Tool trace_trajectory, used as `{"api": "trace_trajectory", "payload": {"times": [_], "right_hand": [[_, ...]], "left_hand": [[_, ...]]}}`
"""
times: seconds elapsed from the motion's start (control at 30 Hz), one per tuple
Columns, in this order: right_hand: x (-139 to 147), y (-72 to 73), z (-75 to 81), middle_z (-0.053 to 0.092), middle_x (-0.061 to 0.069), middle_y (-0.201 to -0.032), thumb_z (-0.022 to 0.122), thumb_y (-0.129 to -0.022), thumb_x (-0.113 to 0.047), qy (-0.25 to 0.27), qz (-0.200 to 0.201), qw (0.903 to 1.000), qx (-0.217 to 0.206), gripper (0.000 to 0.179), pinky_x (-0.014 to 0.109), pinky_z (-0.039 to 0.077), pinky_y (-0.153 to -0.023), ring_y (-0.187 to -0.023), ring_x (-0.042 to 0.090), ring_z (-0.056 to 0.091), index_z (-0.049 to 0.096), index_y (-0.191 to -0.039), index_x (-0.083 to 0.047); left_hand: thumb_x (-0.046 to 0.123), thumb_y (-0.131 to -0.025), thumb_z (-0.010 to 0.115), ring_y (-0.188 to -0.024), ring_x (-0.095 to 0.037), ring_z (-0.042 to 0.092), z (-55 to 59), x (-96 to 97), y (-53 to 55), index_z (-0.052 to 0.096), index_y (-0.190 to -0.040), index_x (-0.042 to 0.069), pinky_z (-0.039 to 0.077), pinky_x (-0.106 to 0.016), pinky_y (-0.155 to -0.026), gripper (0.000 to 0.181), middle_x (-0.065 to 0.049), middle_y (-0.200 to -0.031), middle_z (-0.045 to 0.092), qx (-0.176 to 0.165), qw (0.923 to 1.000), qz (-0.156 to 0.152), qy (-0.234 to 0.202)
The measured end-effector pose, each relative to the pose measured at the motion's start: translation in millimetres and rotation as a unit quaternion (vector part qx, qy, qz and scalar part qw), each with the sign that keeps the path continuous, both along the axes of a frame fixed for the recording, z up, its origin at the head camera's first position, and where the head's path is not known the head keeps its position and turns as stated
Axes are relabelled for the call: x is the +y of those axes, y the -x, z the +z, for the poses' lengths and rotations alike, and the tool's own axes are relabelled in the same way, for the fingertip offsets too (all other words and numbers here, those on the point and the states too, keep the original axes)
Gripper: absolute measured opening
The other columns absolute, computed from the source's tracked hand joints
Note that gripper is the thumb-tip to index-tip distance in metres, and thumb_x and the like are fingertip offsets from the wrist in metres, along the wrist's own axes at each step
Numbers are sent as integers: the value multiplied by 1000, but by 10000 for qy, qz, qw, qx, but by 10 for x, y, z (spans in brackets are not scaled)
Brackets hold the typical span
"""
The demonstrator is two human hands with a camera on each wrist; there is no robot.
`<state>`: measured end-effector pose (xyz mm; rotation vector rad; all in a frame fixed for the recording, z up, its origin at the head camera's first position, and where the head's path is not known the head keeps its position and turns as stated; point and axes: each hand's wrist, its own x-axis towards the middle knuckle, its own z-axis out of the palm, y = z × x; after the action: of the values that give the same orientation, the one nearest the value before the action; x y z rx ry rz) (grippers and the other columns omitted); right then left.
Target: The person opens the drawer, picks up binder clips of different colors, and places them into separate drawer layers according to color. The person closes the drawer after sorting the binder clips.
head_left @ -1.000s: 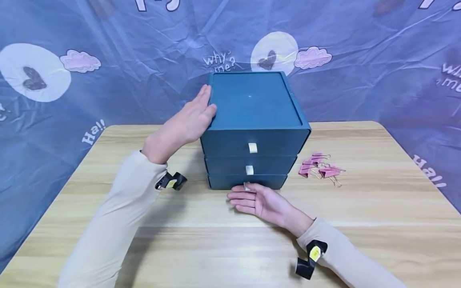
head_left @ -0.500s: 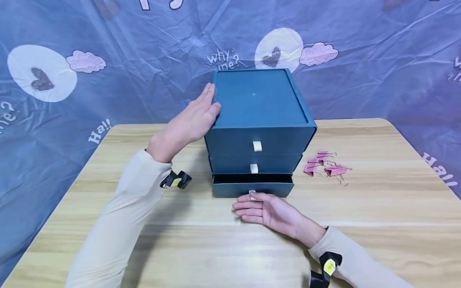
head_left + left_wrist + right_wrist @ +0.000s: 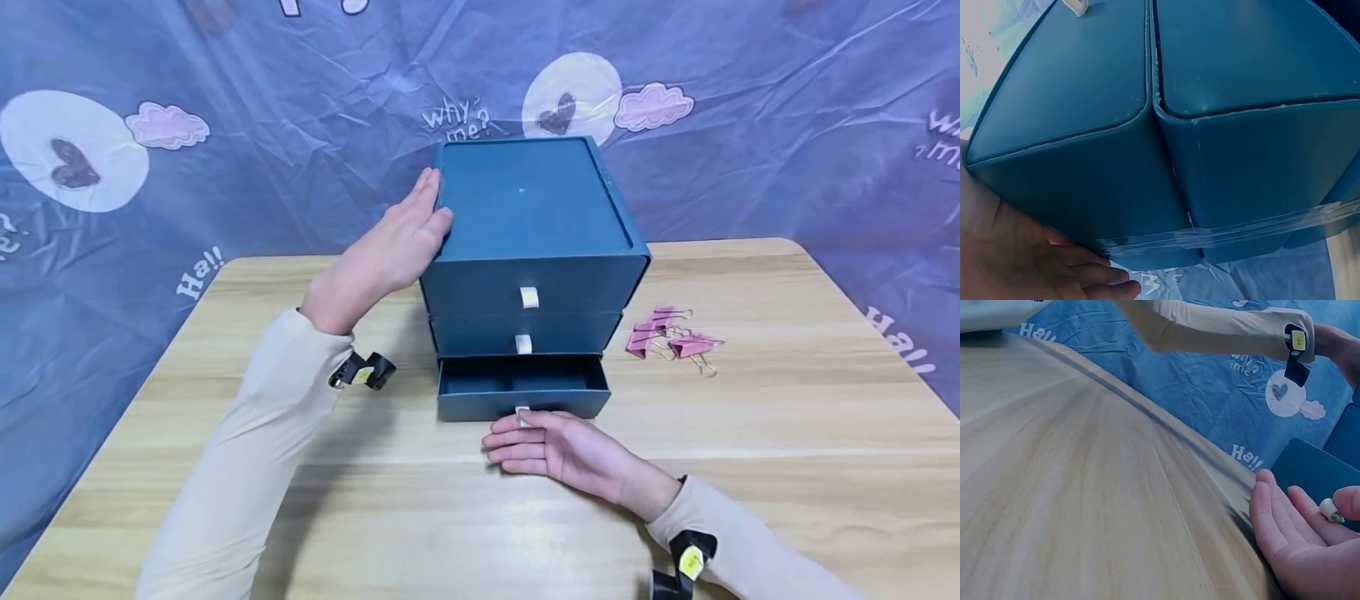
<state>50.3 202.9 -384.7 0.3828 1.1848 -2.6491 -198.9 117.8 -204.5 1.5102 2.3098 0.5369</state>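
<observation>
A dark blue drawer box with three stacked drawers stands at the middle of the table. Its bottom drawer is pulled partway out, and the part of its inside that shows holds nothing visible. With thumb and index finger my right hand pinches the white pull tab of that drawer; the other fingers extend loosely. My left hand lies flat against the box's upper left side, fingers straight, thumb at the top edge. In the left wrist view, clear tape runs across the box's side.
Several pink binder clips lie in a small group on the wooden table, right of the box. Behind the table hangs a blue printed cloth. The two upper drawers, each with a white tab, are closed.
The bottom drawer has slid out toward me from its closed position, my right hand drawing back with its tab. My left hand has stayed against the box's side.
</observation>
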Motion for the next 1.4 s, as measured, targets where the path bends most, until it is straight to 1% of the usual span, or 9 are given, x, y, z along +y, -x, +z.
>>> {"api": "trace_trajectory", "payload": {"times": [0.2, 0.4, 0.57, 0.83, 1.13, 1.4], "right_hand": [[28, 0, 16, 59, 20, -129, 40, -104, -23, -27, 45, 10000, -29, 44, 40, 44, -103, -120, 31, 58, 45, -133, 10], [16, 7, 17, 60, 19, -128, 41, -104, -23, -30, -3, 9999, -102, 44, 40, 44, -103, -119, 31, 59, 45, -133, 9], [-9, 20, 12, 61, 20, -126, 42, -104, -23, -67, -58, 9999, -77, 46, 39, 45, -102, -118, 31, 59, 45, -133, 11], [-79, -82, 7, 61, 21, -125, 43, -103, -24, -26, 64, 9999, -115, 45, 39, 45, -102, -118, 31, 59, 47, -131, 11], [-117, -157, 22, 62, 21, -124, 42, -103, -22, 32, 161, 9999, 0, 44, 39, 46, -101, -118, 31, 60, 48, -130, 13], [-169, -248, 31, 62, 20, -125, 43, -103, -23, 198, 350, 9992, 26, 42, 39, 45, -102, -118, 29, 60, 51, -128, 10]], "left_hand": [[33, -104, 13, -147, -16, -11, 31, 12, -12, -9, -153, 6, 1, -40, -121, 60, -7, -161, -14, -21, 10000, 56, 27], [34, -104, 12, -147, -16, -11, 41, -5, -21, -10, -153, 7, 1, -41, -121, 60, -7, -160, -15, -21, 10000, 64, 65], [33, -104, 13, -147, -17, -11, 47, -5, 3, -9, -153, 6, 1, -41, -121, 60, -8, -161, -13, -6, 10000, 70, 26], [33, -104, 13, -147, -17, -12, 9, -3, -1, -10, -153, 6, 1, -43, -120, 60, -7, -160, -15, -79, 9999, 38, 93], [32, -104, 14, -147, -17, -10, 17, 19, -15, -8, -153, 5, 1, -42, -120, 60, -8, -161, -13, -11, 10000, 24, 3], [33, -104, 15, -148, -17, -9, 20, 10, -11, -8, -153, 5, 1, -41, -120, 60, -8, -161, -12, -21, 10000, 93, -21]]}}
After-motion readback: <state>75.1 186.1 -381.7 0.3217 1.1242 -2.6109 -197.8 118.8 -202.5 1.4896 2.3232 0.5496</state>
